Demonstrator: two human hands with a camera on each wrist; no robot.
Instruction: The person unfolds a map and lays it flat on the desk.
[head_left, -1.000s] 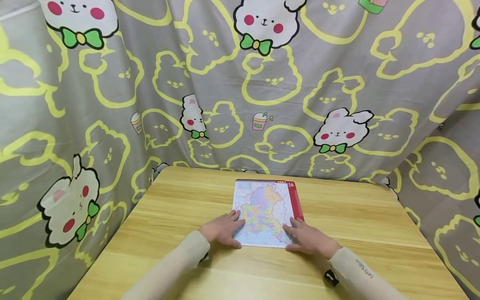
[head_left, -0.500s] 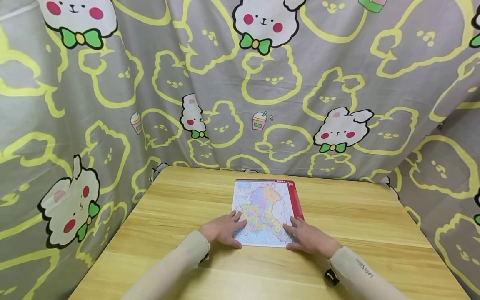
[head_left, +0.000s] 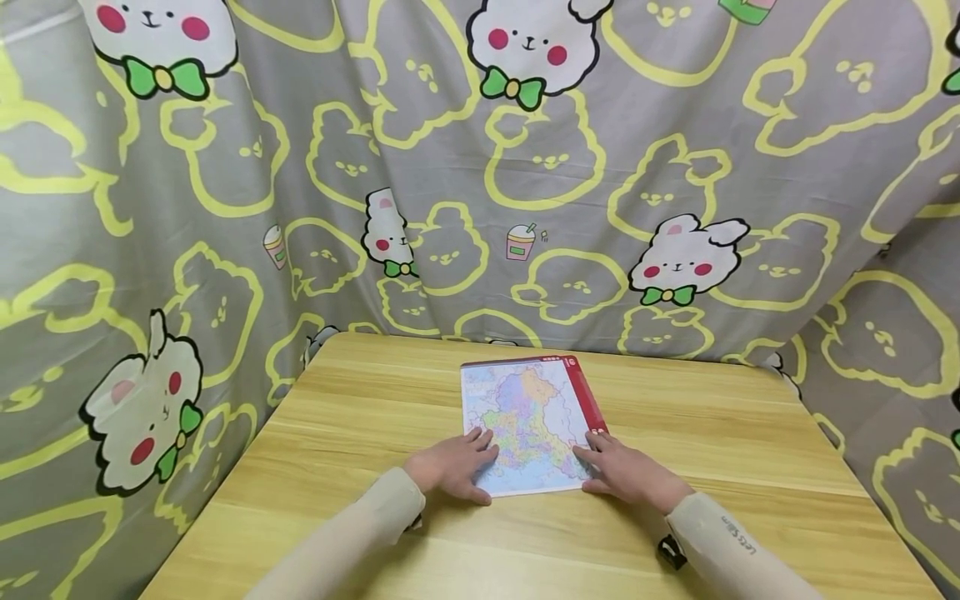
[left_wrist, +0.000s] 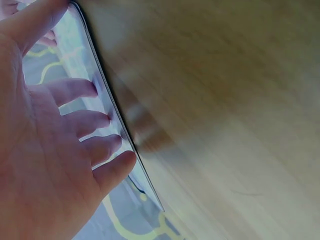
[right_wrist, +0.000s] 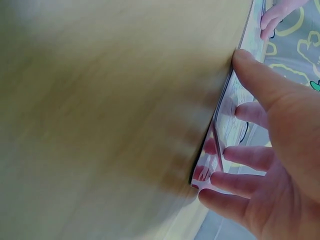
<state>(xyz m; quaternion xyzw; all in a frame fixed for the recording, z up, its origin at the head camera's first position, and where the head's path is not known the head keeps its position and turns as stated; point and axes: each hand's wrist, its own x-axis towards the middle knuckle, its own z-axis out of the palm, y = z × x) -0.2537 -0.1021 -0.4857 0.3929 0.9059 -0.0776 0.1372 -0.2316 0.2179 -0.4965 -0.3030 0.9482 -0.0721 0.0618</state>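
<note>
A thin, flat map board (head_left: 525, 425) lies on the table, printed with pastel-coloured regions and blue water. Along its right side runs a red strip (head_left: 588, 398). My left hand (head_left: 452, 467) rests on the board's near left part with fingers spread and thumb at the near corner. On the near right, my right hand (head_left: 633, 473) lies over the border with its fingertips on the map and the red strip. In the left wrist view, spread fingers (left_wrist: 102, 149) touch the board close to its edge. The right wrist view shows the thumb (right_wrist: 250, 67) against another edge.
The wood-grain table (head_left: 375, 400) extends on all sides of the board. A grey curtain (head_left: 442, 192) with rabbit prints hangs behind the table and along both sides. A dark wrist device (head_left: 671, 552) shows under the right sleeve.
The board has turned slightly counter-clockwise: its far edge has shifted left and its near edge right. Both hands have moved a little to the right with it.
</note>
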